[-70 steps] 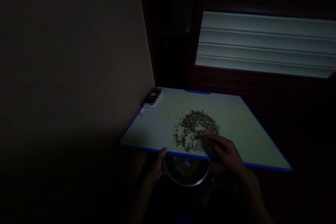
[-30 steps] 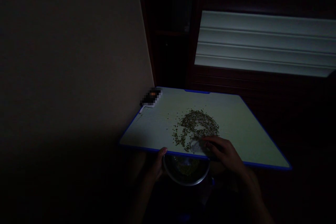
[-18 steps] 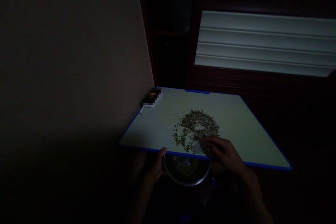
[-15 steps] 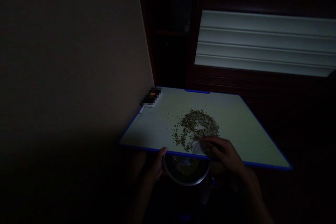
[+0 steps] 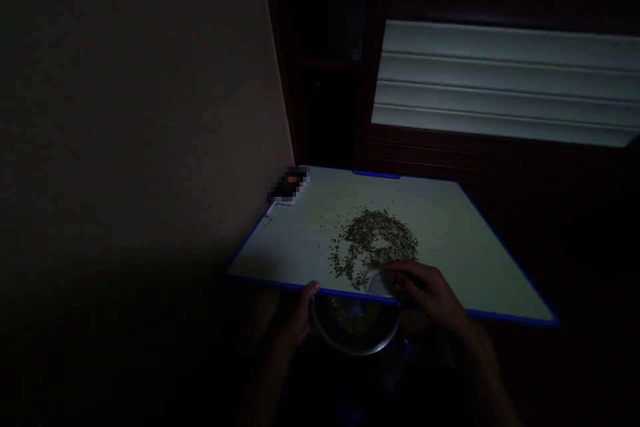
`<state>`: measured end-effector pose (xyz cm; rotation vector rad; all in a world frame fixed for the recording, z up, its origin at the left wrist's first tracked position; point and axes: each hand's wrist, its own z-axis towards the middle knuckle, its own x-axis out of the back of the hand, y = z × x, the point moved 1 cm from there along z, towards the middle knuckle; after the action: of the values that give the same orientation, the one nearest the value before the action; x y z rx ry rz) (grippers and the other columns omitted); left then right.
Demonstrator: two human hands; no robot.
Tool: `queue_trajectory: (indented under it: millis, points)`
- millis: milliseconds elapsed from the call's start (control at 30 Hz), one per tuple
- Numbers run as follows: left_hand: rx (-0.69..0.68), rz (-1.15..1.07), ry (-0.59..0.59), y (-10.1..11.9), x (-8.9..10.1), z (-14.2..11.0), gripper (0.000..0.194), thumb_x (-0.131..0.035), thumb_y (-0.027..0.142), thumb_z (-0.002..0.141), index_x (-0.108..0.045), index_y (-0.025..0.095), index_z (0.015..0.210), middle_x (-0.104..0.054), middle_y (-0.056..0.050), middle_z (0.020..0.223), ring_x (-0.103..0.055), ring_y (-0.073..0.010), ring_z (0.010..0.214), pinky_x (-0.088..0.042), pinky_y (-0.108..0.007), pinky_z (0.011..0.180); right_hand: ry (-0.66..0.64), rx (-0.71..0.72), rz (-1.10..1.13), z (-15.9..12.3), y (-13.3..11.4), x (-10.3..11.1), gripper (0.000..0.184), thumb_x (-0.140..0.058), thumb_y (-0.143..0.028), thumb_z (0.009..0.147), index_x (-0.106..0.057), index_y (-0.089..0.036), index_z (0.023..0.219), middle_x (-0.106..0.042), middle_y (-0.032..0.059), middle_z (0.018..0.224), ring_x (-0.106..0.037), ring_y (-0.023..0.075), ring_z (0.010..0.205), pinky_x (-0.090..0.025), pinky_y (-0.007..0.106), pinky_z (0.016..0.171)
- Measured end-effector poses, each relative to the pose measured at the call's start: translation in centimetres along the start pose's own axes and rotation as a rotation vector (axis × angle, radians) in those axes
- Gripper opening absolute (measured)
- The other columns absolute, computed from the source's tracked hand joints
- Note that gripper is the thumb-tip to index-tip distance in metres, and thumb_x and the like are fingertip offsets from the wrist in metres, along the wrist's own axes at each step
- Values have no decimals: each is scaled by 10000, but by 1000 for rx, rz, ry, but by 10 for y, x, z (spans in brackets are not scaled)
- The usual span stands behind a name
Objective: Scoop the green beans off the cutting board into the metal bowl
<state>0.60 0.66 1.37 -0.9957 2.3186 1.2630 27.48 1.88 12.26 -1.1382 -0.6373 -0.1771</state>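
Note:
Small green grains that look like mung beans (image 5: 383,230) lie scattered in a ring-like patch on a pale folding table (image 5: 465,233) with a blue rim. Below its near edge, my left hand (image 5: 301,315) grips the side of a metal bowl (image 5: 361,351), thumb up by the rim. More of the green grains sit inside the bowl, partly hidden by the tabletop. My right hand (image 5: 427,290) rests over the near edge of the patch, fingers bent and closed together; what they pinch, if anything, is too dark to make out. Beside its fingertips shows a greyish round mark (image 5: 377,282).
A phone-like device (image 5: 290,185), blurred out, lies at the table's far left corner with a white cable (image 5: 271,209). A plain wall (image 5: 150,113) rises on the left. Dark wooden furniture with a pale slatted panel (image 5: 500,83) stands behind the table. The room is very dim.
Almost nothing differs. Both hands, the bowl and the scattered grains keep their places, and the view has shifted very slightly.

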Motion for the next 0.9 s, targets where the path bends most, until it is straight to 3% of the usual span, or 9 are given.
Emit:
queue_trajectory:
  millis: [167, 433, 600, 900]
  points:
    - [21, -14, -42, -1, 0, 0, 584, -611, 289, 804, -491, 99, 1343, -686, -154, 1134, -638, -299, 1062, -464, -442, 966, 12, -12, -30, 1, -1, -2, 271, -520, -304, 924, -657, -300, 1158, -698, 21, 1133, -638, 211, 1028, -499, 375, 884]
    - [-81, -3, -16, -3, 6, 6, 591, -646, 259, 780, -497, 155, 1343, -666, -122, 1191, -606, -279, 1121, -462, -408, 978, 165, -57, -54, 1, 11, -3, 303, -527, -272, 901, -645, -270, 1180, -678, 39, 1189, -623, 231, 1084, -487, 415, 931]
    - [28, 35, -31, -6, 8, 7, 588, -643, 344, 781, -526, 83, 1295, -702, -161, 1095, -621, -296, 1094, -483, -428, 944, 115, -13, -79, 1, 7, -3, 329, -491, -268, 921, -624, -280, 1221, -661, 36, 1227, -604, 229, 1127, -466, 419, 970]
    - [14, 15, -44, -4, 6, 5, 581, -639, 322, 783, -513, 114, 1311, -698, -148, 1112, -637, -299, 1066, -484, -443, 941, 46, -18, -59, 1, -3, -1, 311, -501, -320, 931, -641, -282, 1206, -688, 41, 1173, -633, 221, 1060, -495, 374, 909]
